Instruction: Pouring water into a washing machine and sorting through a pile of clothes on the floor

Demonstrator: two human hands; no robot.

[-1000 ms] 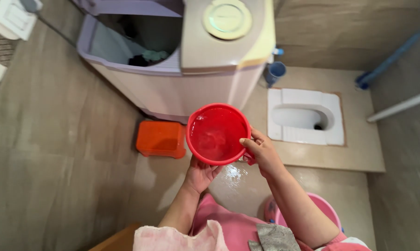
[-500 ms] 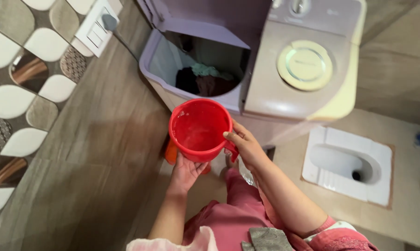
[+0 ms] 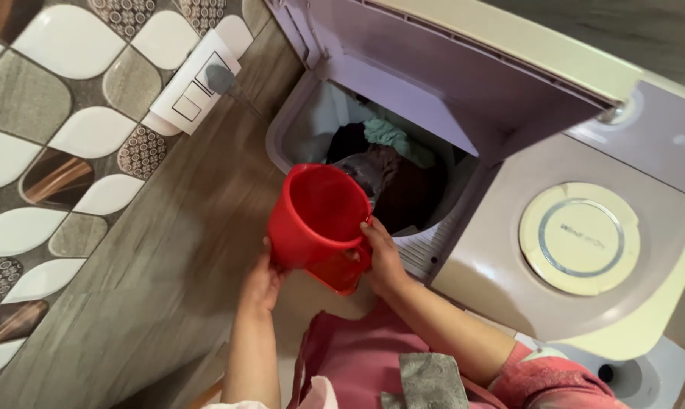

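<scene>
Tiled wall (image 3: 54,136) with leaf-shaped tiles and a white switch plate (image 3: 195,91) bounds the left of the view; a twin-tub washing machine (image 3: 585,303) fills the right, its lilac lid (image 3: 448,83) raised over the open wash tub (image 3: 297,121). Dark and teal clothes (image 3: 391,163) lie heaped inside. Your left hand (image 3: 260,282) cups the underside of the red jug (image 3: 316,220), fingers wrapped up against its wall; your right hand (image 3: 380,257) is clenched on the handle side, thumb at the rim. The jug hangs at the near edge of the tub, tilted with its mouth turned towards the clothes, and a clear stream appears to leave its far lip. To pour well, judged from this view: hold the lip over the tub opening and inside its rim, not over the ribbed ledge (image 3: 425,254) beside it. Let the lower hand raise the base gradually while the upper hand steers. Aim at the heap, not the tub wall, to limit splash. Whether water remains in the jug cannot be told.
</scene>
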